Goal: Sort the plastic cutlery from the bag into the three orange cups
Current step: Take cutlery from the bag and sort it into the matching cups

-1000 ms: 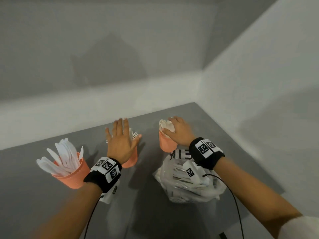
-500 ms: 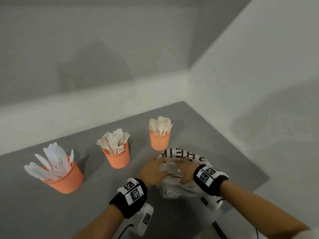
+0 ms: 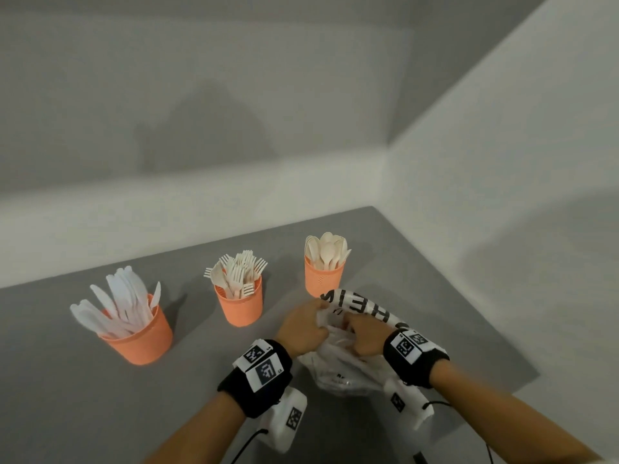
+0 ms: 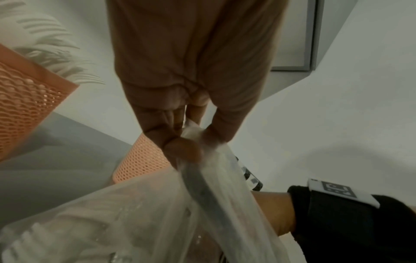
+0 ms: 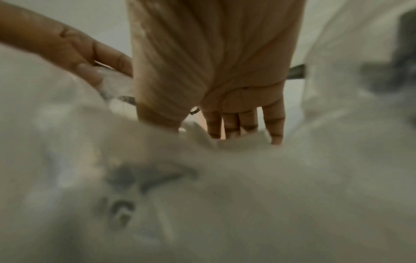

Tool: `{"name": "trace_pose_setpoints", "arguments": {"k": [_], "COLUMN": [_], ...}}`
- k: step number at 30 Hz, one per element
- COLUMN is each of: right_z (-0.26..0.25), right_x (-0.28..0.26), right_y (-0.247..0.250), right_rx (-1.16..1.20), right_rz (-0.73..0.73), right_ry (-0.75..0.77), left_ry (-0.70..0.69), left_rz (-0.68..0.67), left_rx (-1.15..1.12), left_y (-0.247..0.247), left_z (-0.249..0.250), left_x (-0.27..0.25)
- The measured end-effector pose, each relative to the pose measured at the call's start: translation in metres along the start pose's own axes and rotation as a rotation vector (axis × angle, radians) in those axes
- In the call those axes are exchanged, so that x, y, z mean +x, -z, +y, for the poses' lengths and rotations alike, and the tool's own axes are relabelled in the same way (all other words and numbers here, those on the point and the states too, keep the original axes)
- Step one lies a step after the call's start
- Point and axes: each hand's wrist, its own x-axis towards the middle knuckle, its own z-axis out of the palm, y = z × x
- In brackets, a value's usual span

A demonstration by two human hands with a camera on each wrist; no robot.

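Observation:
Three orange cups stand in a row: knives in the left cup (image 3: 139, 333), forks in the middle cup (image 3: 239, 304), spoons in the right cup (image 3: 323, 279). A crumpled translucent white bag (image 3: 351, 363) with black letters lies in front of the spoon cup, white cutlery dimly visible inside. My left hand (image 3: 316, 321) pinches the bag's left edge between thumb and fingers (image 4: 191, 138). My right hand (image 3: 350, 324) has curled fingers on the bag's opening; its fingertips (image 5: 236, 128) are hidden behind a fold of the bag (image 5: 202, 195).
The grey table (image 3: 83, 396) sits in a corner between white walls. Its right edge (image 3: 485, 313) runs close beside the bag. Bare tabletop lies in front of the knife and fork cups. Cables trail from both wrists at the near edge.
A second ago my left hand was over the fork cup and my right hand at the spoon cup. Both have come back to the bag and taken hold of its opening.

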Motion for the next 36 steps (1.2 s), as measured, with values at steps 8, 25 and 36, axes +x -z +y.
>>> {"name": "trace_pose_setpoints", "arguments": {"k": [8,25,36], "right_z": [0.001,0.024,0.005], "right_x": [0.003,-0.016,-0.007], "right_y": [-0.01,-0.006,-0.018], "right_rx": [0.102,0.266,0.161], "right_rz": [0.002,0.084,0.054], "right_ry": [-0.02,0.112,0.084], "left_ry": [0.01,0.036,0.09], "left_rz": [0.003,0.129,0.033], "left_rx": [-0.016,0.151,0.032], "left_y": [-0.001,-0.001,-0.009], "left_z": [-0.002,-0.006,-0.013], "left_x": [0.002,0.007,0.006]}}
